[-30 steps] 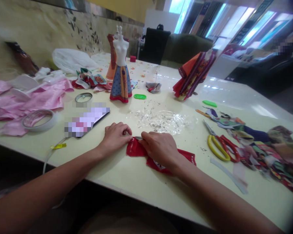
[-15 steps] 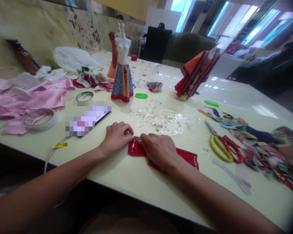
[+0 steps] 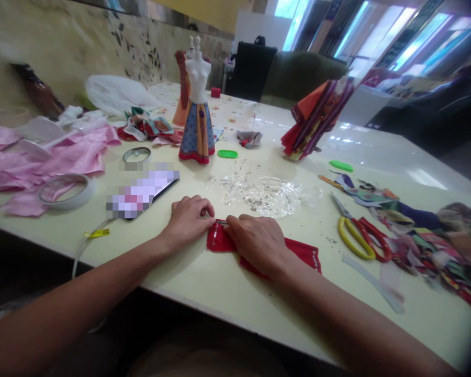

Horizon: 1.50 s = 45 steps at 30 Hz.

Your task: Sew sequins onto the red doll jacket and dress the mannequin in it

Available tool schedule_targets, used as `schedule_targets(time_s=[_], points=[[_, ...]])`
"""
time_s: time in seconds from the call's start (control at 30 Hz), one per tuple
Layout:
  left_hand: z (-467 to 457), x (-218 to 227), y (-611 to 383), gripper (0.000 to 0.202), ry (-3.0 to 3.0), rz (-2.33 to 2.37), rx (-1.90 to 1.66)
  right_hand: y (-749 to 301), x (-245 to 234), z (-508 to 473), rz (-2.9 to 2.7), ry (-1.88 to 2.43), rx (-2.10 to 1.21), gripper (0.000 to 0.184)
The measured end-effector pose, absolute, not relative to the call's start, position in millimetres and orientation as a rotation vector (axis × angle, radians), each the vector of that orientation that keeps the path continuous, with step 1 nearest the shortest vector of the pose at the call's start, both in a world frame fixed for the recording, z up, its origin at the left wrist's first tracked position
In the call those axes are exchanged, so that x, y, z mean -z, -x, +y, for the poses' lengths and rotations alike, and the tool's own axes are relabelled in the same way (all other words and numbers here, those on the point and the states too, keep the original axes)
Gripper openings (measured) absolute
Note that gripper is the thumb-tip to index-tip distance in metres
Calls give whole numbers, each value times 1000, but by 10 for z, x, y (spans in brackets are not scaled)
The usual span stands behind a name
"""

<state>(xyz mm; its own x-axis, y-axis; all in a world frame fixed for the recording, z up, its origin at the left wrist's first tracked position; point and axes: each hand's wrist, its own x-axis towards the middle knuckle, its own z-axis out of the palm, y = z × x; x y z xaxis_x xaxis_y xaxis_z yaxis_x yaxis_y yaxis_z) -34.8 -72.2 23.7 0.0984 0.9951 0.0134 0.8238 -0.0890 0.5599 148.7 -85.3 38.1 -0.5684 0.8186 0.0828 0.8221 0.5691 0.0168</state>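
Red cloth [image 3: 222,241] lies crosswise, left hand [image 3: 190,217] pinching it, right hand [image 3: 259,238] gripping leftward tool [image 3: 222,223].

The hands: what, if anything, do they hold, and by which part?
The right hand holds a metal tool behind its visible end. The left hand meets the red cloth at its upper left corner; whether it pinches it cannot be told.

One view only, head-worn: faces forward and down across the surface [image 3: 227,293] from close at its near side; wall [image 3: 63,42] left, windows [image 3: 351,29] far off upper right.
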Motion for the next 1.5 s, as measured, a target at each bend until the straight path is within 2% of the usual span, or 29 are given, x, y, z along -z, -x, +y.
schedule_targets(time_s=[0.4, 0.63, 1.0, 1.23, 1.37, 1.5], points=[[-719, -208, 370, 5, -1972, 1726, -656, -1578, -508, -910, -2654, 1529, 96, 25], [-719, -200, 368, 8, -1990, 1736, -670, -1586, -449, -951, -2803, 1394, 41, 24], [-734, -229, 374, 12, -1964, 1709, -669, -1677, -543, -1002, -2800, 1412, -16, 23], [-778, -265, 519, 32, -1535, 1459, -1066, -1696, -571, -991, -2802, 1421, -90, 23], [-755, -220, 559, 31, -1199, 1271, -1296, -1730, -567, -987, -2757, 1424, -80, 25], [-747, -222, 552, 27, -1037, 1160, -1320, -1762, -556, -968, -2705, 1419, -7, 26]])
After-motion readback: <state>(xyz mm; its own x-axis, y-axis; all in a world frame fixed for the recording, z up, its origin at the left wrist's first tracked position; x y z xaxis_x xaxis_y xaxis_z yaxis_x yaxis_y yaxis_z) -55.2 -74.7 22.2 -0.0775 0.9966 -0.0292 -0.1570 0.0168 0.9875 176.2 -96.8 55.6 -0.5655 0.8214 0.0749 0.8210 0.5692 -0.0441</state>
